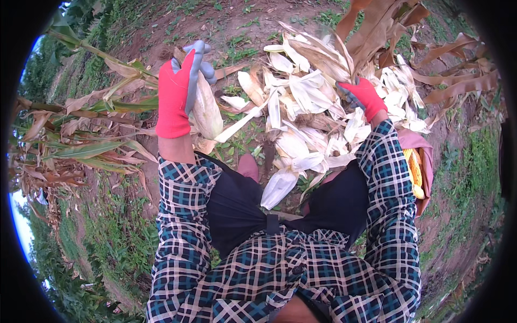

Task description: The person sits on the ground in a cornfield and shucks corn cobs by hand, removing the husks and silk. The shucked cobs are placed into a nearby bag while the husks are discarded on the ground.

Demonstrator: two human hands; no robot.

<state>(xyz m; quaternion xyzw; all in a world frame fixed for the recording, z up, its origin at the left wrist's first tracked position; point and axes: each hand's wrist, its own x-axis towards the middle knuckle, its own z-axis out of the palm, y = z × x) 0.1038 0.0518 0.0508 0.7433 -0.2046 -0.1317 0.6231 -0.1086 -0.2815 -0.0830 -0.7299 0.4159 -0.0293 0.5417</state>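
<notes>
My left hand (177,95), in a red glove with a grey palm, grips an ear of corn in its pale husk (208,111). The ear's silk end sticks up by the thumb. My right hand (364,97), gloved alike, is closed around the stem end of a dry brown-and-cream corn husk (321,56); whether a cob is inside cannot be seen. Below and between both hands lies a heap of pale corn husks (307,101), with some brown silk (317,121) among them. A closed husk (279,187) rests nearest to me, between my knees.
A reddish container (427,161) holding yellow corn cobs (414,167) stands beside my right arm. Dry corn stalks with leaves (97,113) lean in from the left. More brown leaves (375,32) hang at upper right. Weeds (242,52) dot the soil.
</notes>
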